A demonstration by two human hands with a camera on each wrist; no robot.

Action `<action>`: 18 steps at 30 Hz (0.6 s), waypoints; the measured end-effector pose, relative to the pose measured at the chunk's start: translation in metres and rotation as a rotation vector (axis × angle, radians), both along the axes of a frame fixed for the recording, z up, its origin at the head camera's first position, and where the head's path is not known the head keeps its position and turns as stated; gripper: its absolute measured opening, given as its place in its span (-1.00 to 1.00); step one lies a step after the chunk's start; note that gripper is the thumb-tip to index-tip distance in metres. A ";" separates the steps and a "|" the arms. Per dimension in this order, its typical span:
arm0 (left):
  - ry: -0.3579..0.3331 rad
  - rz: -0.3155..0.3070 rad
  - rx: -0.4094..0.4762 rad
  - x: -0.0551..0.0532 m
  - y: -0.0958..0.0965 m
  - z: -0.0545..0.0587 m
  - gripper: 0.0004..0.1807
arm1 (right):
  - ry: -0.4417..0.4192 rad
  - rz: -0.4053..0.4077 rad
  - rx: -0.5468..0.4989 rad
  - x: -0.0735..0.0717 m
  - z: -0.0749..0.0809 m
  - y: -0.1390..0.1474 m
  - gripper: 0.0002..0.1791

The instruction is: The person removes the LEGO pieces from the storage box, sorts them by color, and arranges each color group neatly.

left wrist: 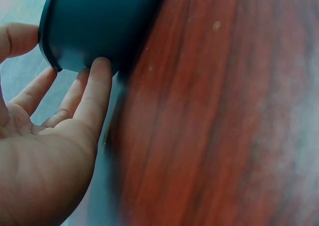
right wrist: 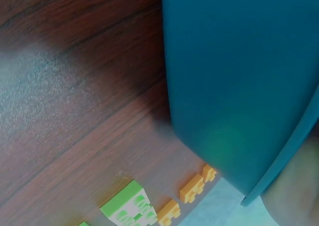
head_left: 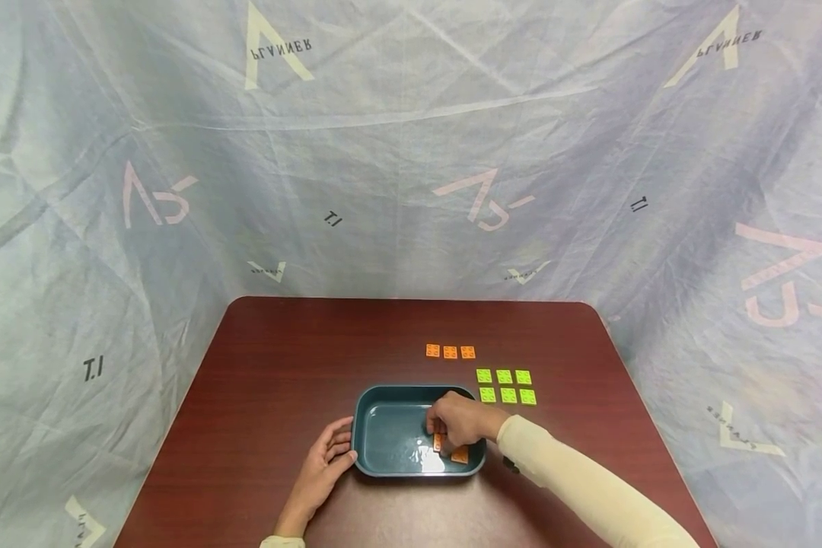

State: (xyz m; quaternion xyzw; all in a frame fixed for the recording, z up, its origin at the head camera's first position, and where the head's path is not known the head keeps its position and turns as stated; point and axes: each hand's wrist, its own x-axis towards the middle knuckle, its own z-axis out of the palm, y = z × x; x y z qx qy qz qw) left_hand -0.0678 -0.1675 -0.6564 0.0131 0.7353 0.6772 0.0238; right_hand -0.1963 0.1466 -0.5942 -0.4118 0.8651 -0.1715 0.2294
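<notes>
A dark teal rectangular dish (head_left: 390, 470) stands near the middle of the table. My left hand (head_left: 326, 464) touches its left end with fairly straight fingers; the left wrist view shows fingertips against the outer wall (left wrist: 104, 26). Inside the dish's right half is my right hand (head_left: 460, 420), fingers bent downward. Between its fingers and thumb sits an orange toy brick (head_left: 438, 442), tipped on edge. Another orange brick (head_left: 460, 455) lies in the dish beneath the hand. In the right wrist view the dish wall (right wrist: 234, 86) hides nearly all of that hand.
Beyond the dish is a row of orange bricks (head_left: 450, 352) on the table (head_left: 281, 342). Two rows of lime-green bricks (head_left: 504, 377) lie close to the dish's far right corner. Grey printed cloth (head_left: 397, 152) hangs around the table's back and sides.
</notes>
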 end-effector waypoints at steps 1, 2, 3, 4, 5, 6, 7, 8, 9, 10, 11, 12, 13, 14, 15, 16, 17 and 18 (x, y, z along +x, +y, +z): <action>0.000 0.000 0.001 0.000 0.000 0.001 -0.35 | 0.001 -0.002 -0.001 0.000 0.000 0.000 -0.64; -0.002 0.000 0.004 0.000 0.000 0.001 -0.35 | 0.004 -0.003 -0.002 0.000 0.001 0.000 -0.64; 0.000 0.000 0.006 0.000 0.000 0.001 -0.35 | 0.004 -0.002 -0.001 0.000 0.001 -0.001 -0.64; -0.004 -0.001 0.009 0.000 0.000 0.001 -0.35 | 0.004 0.001 -0.001 0.001 0.001 -0.001 -0.64; -0.001 -0.002 0.009 0.000 0.000 0.001 -0.34 | 0.008 0.004 0.002 0.002 0.002 -0.001 -0.64; -0.001 -0.003 0.012 0.000 0.000 0.001 -0.34 | 0.014 0.007 0.005 0.002 0.001 -0.001 -0.64; 0.007 -0.007 0.009 0.000 0.000 0.001 -0.35 | 0.021 0.010 0.010 0.002 0.001 -0.001 -0.64; 0.008 -0.010 0.009 0.000 0.001 0.001 -0.35 | 0.028 0.013 0.015 0.003 0.001 -0.001 -0.63; 0.009 -0.013 0.007 0.000 0.001 0.001 -0.35 | 0.034 0.017 0.019 0.003 0.001 -0.002 -0.63; 0.008 -0.015 0.006 0.000 0.001 0.001 -0.35 | 0.040 0.019 0.022 0.003 0.001 -0.002 -0.63; 0.014 -0.017 0.003 0.000 0.001 0.001 -0.35 | 0.047 0.021 0.025 0.003 0.000 -0.002 -0.63; 0.014 -0.016 0.004 0.000 0.001 0.001 -0.35 | 0.054 0.023 0.025 0.003 0.001 -0.002 -0.64; 0.013 -0.014 0.005 0.000 0.000 0.001 -0.35 | 0.060 0.026 0.027 0.004 0.001 -0.003 -0.64; 0.004 -0.011 0.009 0.000 0.000 0.001 -0.35 | 0.067 0.030 0.027 0.004 0.001 -0.003 -0.65; 0.005 -0.008 0.011 0.000 0.000 0.001 -0.34 | 0.077 0.034 0.028 0.003 0.001 -0.004 -0.66; 0.002 -0.005 0.015 0.000 0.000 0.001 -0.34 | 0.088 0.037 0.031 0.003 0.002 -0.004 -0.67; -0.001 -0.001 0.017 0.000 0.000 0.001 -0.34 | 0.095 0.039 0.031 0.003 0.002 -0.005 -0.67; -0.010 0.005 0.021 0.000 0.000 0.001 -0.34 | 0.099 0.037 0.031 0.003 0.002 -0.005 -0.68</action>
